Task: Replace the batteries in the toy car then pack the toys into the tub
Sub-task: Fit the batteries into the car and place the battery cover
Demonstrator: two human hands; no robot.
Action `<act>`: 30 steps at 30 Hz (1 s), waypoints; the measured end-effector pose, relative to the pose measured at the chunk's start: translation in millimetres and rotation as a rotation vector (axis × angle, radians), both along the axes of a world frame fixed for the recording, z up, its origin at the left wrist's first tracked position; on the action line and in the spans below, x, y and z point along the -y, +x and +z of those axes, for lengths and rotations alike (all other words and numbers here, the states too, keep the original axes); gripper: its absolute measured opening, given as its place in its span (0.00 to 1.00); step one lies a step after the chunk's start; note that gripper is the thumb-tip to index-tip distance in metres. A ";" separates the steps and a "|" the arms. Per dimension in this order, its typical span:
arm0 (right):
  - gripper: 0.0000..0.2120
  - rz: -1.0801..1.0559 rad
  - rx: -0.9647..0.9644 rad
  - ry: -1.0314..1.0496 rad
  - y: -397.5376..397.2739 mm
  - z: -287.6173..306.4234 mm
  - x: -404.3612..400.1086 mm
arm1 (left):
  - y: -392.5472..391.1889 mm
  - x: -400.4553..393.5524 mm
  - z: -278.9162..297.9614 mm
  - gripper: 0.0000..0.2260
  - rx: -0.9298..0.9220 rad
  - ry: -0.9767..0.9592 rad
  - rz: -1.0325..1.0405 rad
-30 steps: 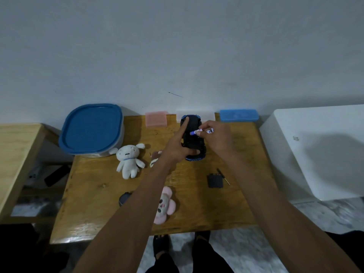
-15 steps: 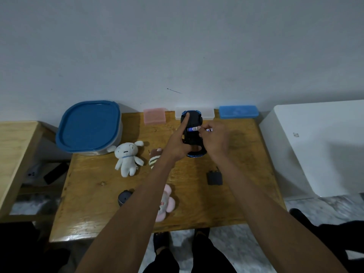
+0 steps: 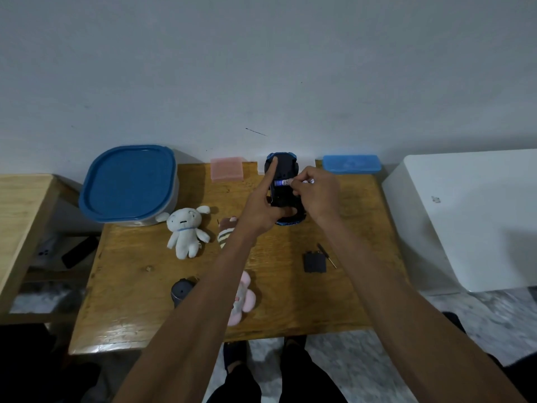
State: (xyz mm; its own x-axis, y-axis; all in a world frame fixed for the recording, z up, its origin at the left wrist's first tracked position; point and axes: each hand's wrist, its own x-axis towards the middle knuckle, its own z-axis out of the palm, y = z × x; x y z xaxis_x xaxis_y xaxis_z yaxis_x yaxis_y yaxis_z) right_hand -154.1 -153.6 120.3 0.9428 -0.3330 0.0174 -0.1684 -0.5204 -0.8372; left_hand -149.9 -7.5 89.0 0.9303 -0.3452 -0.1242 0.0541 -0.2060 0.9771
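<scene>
- seating a battery (image 3: pixel 282 183) into the upturned toy car (image 3: pixel 286 175) at the table's (image 3: pixel 139 292) far edge: right hand (image 3: pixel 318 194) pinches it; left hand (image 3: pixel 261 210) grips the car, forefinger straight.
- press it flat, poles matched.
- one lidded tub (image 3: pixel 129 184), three plush toys, one loose cover (image 3: pixel 314 261), one screwdriver (image 3: pixel 327 255).

the right hand (image 3: pixel 316 196) has lowered the battery (image 3: pixel 283 183) onto the toy car's (image 3: pixel 283 196) underside.

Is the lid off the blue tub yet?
No, the blue lid sits closed on the tub at the table's back left corner.
</scene>
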 end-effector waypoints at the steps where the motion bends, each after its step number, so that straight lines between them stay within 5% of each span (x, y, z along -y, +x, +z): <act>1: 0.06 0.009 -0.009 -0.010 -0.1 -1.2 0.1 | -1.3 0.1 -0.7 0.52 -0.003 0.002 0.005; 5: 0.10 0.012 -0.074 -0.109 -4.4 -6.7 -0.7 | -5.8 -3.1 -4.1 0.51 -0.039 0.004 0.012; 11: 0.11 -0.086 -0.211 0.035 -8.0 -18.3 16.0 | -11.0 -4.9 -5.2 0.52 -0.068 0.030 -0.011; 17: 0.04 0.031 -0.166 0.215 -12.4 -5.1 20.5 | -21.4 -4.5 -8.6 0.51 -0.119 0.013 -0.037; 23: 0.08 0.101 -0.083 0.263 -14.6 -5.8 9.5 | -23.4 -5.0 -9.1 0.51 -0.166 0.016 -0.052; 30: 0.09 0.288 -0.009 -0.019 -18.7 -14.2 3.2 | -20.7 -11.0 -2.2 0.52 -0.222 -0.025 -0.119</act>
